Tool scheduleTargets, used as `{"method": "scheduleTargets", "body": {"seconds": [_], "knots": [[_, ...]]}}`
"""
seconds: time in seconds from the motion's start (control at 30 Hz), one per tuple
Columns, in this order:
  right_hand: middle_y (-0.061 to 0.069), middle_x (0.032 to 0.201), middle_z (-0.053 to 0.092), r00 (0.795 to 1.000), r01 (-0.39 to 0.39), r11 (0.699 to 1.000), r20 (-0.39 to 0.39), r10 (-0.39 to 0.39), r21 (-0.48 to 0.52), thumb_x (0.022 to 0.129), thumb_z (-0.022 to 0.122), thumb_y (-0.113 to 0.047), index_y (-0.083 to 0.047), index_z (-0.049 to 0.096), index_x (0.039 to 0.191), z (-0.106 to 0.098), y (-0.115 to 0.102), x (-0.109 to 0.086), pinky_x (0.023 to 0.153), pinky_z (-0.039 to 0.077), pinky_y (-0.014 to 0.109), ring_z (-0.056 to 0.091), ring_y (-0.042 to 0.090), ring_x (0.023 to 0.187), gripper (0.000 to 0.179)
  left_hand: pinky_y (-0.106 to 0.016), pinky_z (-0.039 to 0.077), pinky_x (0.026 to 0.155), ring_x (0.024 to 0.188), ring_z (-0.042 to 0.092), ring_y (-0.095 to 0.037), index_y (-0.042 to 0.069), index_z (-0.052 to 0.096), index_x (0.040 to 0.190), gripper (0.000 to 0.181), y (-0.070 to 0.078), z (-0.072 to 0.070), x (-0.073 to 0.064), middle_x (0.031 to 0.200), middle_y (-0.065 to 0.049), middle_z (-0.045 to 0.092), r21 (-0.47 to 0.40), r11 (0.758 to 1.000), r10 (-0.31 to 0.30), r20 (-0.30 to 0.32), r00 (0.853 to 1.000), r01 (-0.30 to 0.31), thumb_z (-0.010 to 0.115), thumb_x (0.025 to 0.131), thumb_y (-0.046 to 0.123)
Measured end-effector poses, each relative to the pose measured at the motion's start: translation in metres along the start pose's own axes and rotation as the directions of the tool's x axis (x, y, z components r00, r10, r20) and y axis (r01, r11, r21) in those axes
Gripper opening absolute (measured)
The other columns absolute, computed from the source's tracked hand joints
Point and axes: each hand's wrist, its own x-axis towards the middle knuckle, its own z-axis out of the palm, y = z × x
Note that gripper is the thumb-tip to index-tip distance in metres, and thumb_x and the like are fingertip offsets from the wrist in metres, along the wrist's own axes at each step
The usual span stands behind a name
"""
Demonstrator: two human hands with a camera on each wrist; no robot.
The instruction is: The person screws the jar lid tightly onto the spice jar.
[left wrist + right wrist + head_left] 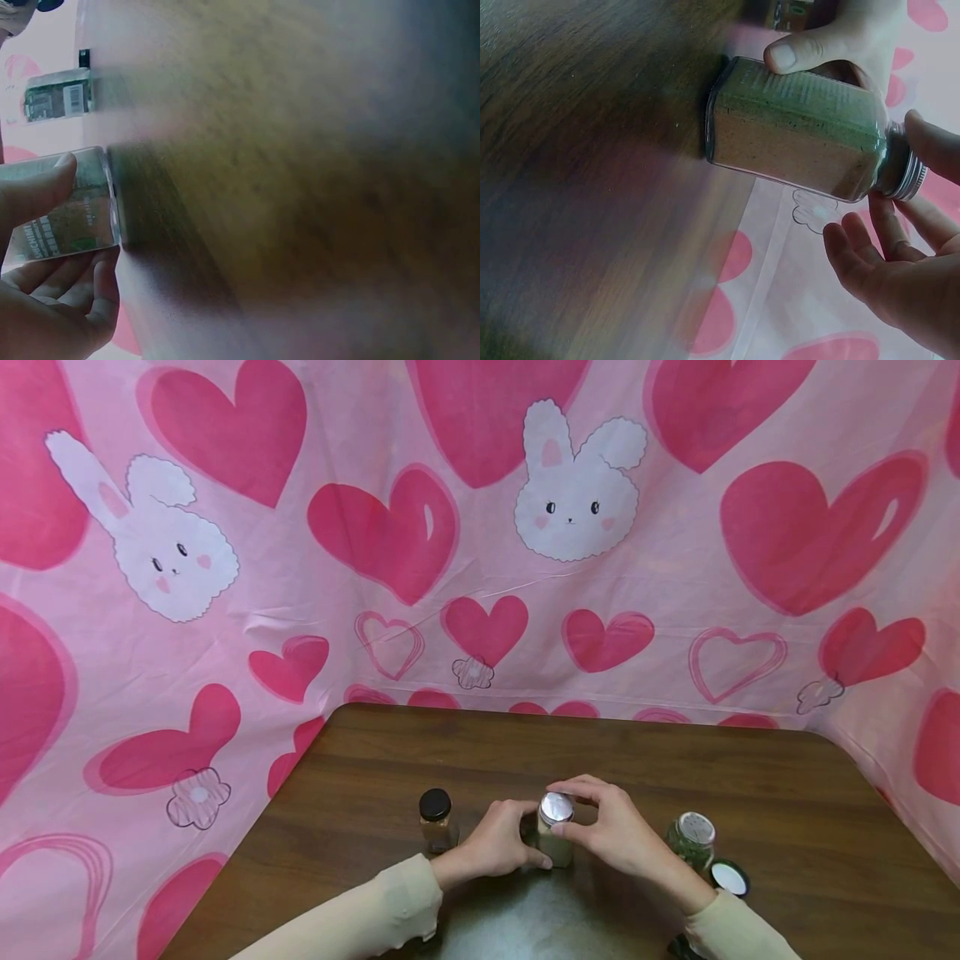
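A square glass spice jar (553, 847) with a shiny silver lid (557, 807) stands upright on the table. It holds brownish powder with a greenish layer along one side, seen in the right wrist view. My left hand (498, 841) grips the jar's body between thumb and fingers. At the top, my right hand (617, 827) pinches the silver lid with its thumb and fingertips. In the left wrist view, printed lettering shows on the spice jar (86, 214), partly covered by the left thumb.
A black-capped jar of brown spice (437, 822) stands left of my left hand. Beyond my right wrist is a jar of green herbs (691, 841) with a silver top, and beside it a black cap (730, 877) with a white inside. Heart-print cloth (480, 560) hangs behind the wooden table (450, 743).
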Motion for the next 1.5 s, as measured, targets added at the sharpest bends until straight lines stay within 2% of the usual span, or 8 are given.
{"method": "scheduleTargets", "body": {"seconds": [0.53,0.73,1.07,1.2,1.33,1.5], "knots": [[-0.006,0.115,0.07,0.997,-0.041,0.997,-0.071,0.036,-0.065,0.082,0.092,-0.012,-0.016,0.078,0.12,0.004,-0.004,-0.001,0.096,0.052,0.056,0.065,0.021,0.113,0.041,-0.021,0.052,0.078,0.088,0.062,0.001,0.01,0.074,0.117,0.051,0.0,-0.001,-0.001,0.102,0.013,0.072,-0.001,1.0,0.014,-0.011,1.0,-0.014,0.099,0.073,0.011],[-0.005,0.114,0.071,0.996,-0.015,0.996,-0.091,0.007,-0.093,0.081,0.093,-0.013,-0.014,0.078,0.119,0.006,-0.003,0.0,0.095,0.052,0.056,0.065,0.022,0.112,0.041,-0.021,0.052,0.078,0.087,0.062,0.002,0.01,0.075,0.116,0.05,0.0,-0.001,-0.001,0.1,0.013,0.072,0.002,1.0,0.024,-0.017,1.0,-0.024,0.099,0.073,0.012],[-0.007,0.112,0.071,0.993,-0.017,0.994,-0.114,0.005,-0.105,0.079,0.094,-0.011,-0.015,0.079,0.117,0.008,-0.002,0.0,0.095,0.051,0.054,0.065,0.021,0.111,0.042,-0.021,0.051,0.077,0.087,0.062,0.002,0.011,0.075,0.115,0.05,0.0,0.0,-0.001,0.1,0.014,0.072,0.01,1.0,0.02,-0.025,0.999,-0.019,0.1,0.072,0.013],[-0.002,0.115,0.071,0.997,-0.009,0.999,-0.081,0.005,-0.049,0.082,0.093,-0.014,-0.012,0.077,0.121,0.006,-0.001,0.0,0.095,0.054,0.053,0.067,0.024,0.111,0.043,-0.022,0.052,0.079,0.088,0.062,0.001,0.01,0.075,0.116,0.05,0.001,0.0,-0.001,0.101,0.013,0.073,0.004,1.0,0.008,-0.024,1.0,-0.008,0.1,0.072,0.012],[0.011,0.131,0.069,1.0,0.011,0.999,0.014,-0.011,0.033,0.087,0.089,-0.016,-0.005,0.068,0.136,0.002,-0.001,-0.001,0.099,0.053,0.052,0.066,0.033,0.118,0.054,-0.022,0.052,0.082,0.09,0.063,0.001,0.011,0.075,0.116,0.051,0.002,0.001,-0.001,0.103,0.013,0.073,-0.003,1.0,-0.003,-0.028,1.0,0.003,0.1,0.071,0.011],[0.014,0.14,0.065,0.993,0.052,0.996,0.099,-0.059,0.076,0.093,0.082,-0.015,-0.001,0.058,0.147,-0.003,0.002,-0.001,0.105,0.047,0.056,0.063,0.033,0.124,0.06,-0.023,0.052,0.082,0.091,0.064,0.001,0.012,0.076,0.117,0.053,0.003,0.001,-0.002,0.104,0.014,0.073,-0.003,1.0,-0.013,-0.029,0.999,0.013,0.101,0.07,0.011]]}}
